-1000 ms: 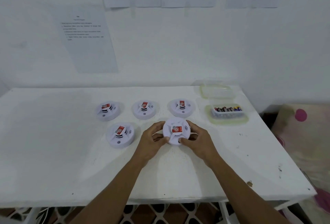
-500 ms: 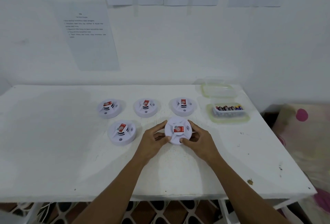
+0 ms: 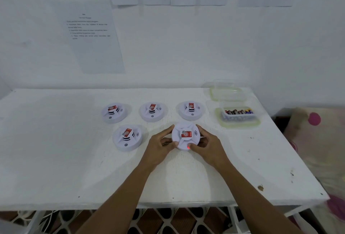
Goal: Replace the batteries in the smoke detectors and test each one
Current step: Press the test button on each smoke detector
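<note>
- My left hand (image 3: pixel 158 145) grips the front smoke detector (image 3: pixel 185 135) by its left rim. The fingers curl round the far side and the thumb lies on the near edge.
- My right hand (image 3: pixel 209 145) grips the same unit by its right rim, fingers curled behind it and thumb pressed on the near edge.
- A red light (image 3: pixel 188 147) glows on that near edge, right at the tip of my right thumb.
- The front smoke detector sits face up with its red label (image 3: pixel 186 134) on top. I cannot tell whether it rests on the white bench (image 3: pixel 56 159) or is held just off it.
- Just left of it a second detector (image 3: pixel 127 137) lies flat on the bench, apart from my left hand.
- Behind it three more sit in a row: the back-left detector (image 3: pixel 113 112), the back-middle detector (image 3: pixel 152 111) and the back-right detector (image 3: pixel 191 110). The last is near my fingertips but apart from them.
- To its right and a little behind, a clear tub (image 3: pixel 235 118) holds batteries (image 3: pixel 239 111) lying side by side.
- Further behind on that same side, a second clear container (image 3: pixel 227 94) with a green rim stands by the wall.
- Well behind it, printed sheets (image 3: pixel 93 41) hang on the wall.
- Far to its right, past the bench edge, lies a pink-dotted cloth (image 3: pixel 315 131).
</note>
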